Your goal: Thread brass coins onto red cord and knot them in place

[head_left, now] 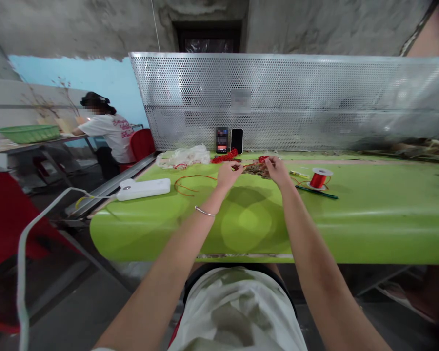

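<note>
Both of my hands are raised over the green table (373,214), with a thin red cord (251,165) stretched between them. My left hand (229,174) pinches the cord at one side; its loose end (190,176) curls out over the table to the left. My right hand (275,169) pinches the cord at the other side, fingertips together. Behind and between the hands lies a pile of brownish coin-like discs (258,170), partly covered by them. A bundle of red cord (225,156) sits just beyond my left hand.
Right of my hands stand a spool of red cord (318,179), a dark green pen-like stick (318,192) and a small yellow tool (299,174). Two phones (237,140) lean on the perforated metal panel (296,102). At left are a white power strip (144,189), a plastic bag (185,157) and a seated person (108,129).
</note>
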A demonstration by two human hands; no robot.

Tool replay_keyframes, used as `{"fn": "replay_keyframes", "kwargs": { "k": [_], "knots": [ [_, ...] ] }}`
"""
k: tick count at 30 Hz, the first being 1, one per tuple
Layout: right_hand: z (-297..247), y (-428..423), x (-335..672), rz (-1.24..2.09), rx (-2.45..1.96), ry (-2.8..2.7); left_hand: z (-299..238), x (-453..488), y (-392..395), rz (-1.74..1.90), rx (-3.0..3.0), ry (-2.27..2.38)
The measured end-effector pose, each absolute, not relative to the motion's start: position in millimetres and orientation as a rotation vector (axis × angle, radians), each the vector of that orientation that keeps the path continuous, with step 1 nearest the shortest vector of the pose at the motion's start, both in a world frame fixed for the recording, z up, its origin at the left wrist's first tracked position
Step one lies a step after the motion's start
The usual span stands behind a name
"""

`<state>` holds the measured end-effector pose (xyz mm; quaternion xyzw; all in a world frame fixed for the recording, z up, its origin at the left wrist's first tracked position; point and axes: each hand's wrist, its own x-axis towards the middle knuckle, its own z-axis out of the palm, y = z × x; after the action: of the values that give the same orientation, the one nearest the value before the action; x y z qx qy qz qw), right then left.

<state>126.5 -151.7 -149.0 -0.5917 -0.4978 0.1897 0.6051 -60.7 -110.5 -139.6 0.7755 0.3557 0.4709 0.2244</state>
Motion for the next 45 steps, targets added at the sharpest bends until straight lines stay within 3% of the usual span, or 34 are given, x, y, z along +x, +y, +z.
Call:
{"fn": "replay_keyframes", "kwargs": {
  "k": [21,45],
  "knots": [
    [-148.8,-154.5,138.5,0.428,-1.216,-0.798,-135.9,-64.9,-109.0,1.316,2.076,0.996],
    [-152.3,-157.9,138.9,0.231,-1.357,-0.997,-139.2,-64.3,-103.3,1.385,2.026,1.019]
  ]
}}
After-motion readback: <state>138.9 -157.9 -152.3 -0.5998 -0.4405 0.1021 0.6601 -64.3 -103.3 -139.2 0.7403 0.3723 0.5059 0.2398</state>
